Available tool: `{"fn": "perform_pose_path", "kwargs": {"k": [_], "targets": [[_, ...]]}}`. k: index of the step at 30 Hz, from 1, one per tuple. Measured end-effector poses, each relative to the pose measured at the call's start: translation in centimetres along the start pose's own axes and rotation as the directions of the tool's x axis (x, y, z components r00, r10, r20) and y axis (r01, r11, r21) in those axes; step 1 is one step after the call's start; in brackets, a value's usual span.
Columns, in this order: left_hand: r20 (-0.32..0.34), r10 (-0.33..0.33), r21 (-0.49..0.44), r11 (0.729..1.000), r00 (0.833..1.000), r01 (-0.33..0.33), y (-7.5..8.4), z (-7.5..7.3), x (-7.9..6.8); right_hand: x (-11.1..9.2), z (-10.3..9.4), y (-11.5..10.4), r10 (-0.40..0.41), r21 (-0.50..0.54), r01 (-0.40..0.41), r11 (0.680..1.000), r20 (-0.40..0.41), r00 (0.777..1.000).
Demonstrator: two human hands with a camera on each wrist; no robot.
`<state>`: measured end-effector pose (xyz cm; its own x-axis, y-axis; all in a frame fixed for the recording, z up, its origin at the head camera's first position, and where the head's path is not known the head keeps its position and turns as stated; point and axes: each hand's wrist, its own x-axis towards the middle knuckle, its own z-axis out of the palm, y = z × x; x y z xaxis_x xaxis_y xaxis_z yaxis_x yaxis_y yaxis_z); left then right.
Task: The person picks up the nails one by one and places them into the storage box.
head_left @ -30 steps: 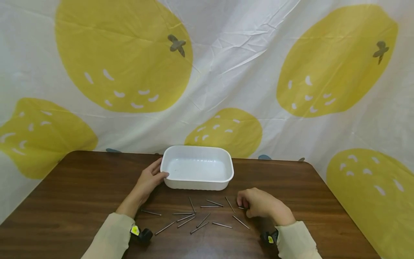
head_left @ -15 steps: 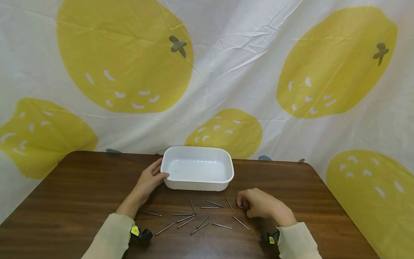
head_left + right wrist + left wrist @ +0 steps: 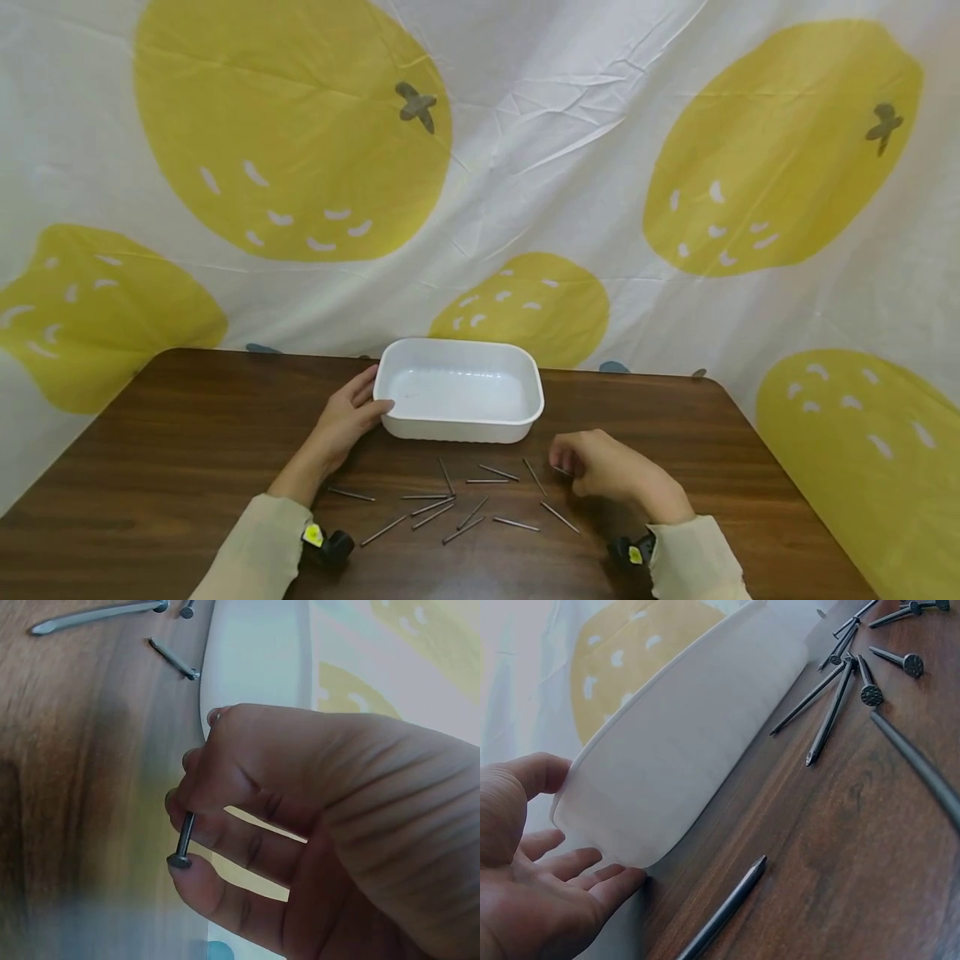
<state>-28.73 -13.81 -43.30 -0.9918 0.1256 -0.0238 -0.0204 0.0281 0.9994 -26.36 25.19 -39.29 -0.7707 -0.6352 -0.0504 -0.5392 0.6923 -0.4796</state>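
Note:
A white rectangular plastic container (image 3: 457, 430) stands at the far side of the table. My left hand (image 3: 341, 425) grips its left end, with the thumb over the rim and the fingers against the outer wall (image 3: 667, 742). Right of the container's front corner, my right hand (image 3: 611, 468) pinches a steel nail (image 3: 184, 836) between its fingers. The nail's flat head touches a fingertip in the right wrist view, and part of its shank is hidden by the fingers. Several loose nails (image 3: 515, 524) lie scattered on the table between the hands.
The dark wood-grain table (image 3: 187, 467) reaches back to a white cloth (image 3: 555, 183) printed with yellow fruit, close behind the container. A single nail (image 3: 724, 907) lies near my left wrist. Another nail (image 3: 559, 517) lies just left of my right wrist.
My right hand has risen slightly from the table with the nail pinched in it. The left hand and the container stay in place.

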Motion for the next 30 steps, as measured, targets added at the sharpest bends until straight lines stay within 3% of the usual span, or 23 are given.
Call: {"fn": "perform_pose_path", "kwargs": {"k": [12,25,30], "targets": [[0.010,0.013,-0.015,1.000,1.000,-0.013,-0.3,-0.1,0.2,0.7,-1.1,-0.7,-0.048,0.042,0.050,0.998,-0.045,0.998],[-0.011,-0.013,-0.068,0.998,1.000,0.012,-0.3,0.1,0.0,4.2,-3.2,-1.8,-0.066,0.141,0.075,0.987,-0.067,0.996],[-0.003,-0.010,-0.073,0.997,1.000,0.010,-0.4,-0.1,-0.1,6.0,-3.5,-2.3,-0.036,0.220,0.048,0.974,-0.058,0.998]]}}
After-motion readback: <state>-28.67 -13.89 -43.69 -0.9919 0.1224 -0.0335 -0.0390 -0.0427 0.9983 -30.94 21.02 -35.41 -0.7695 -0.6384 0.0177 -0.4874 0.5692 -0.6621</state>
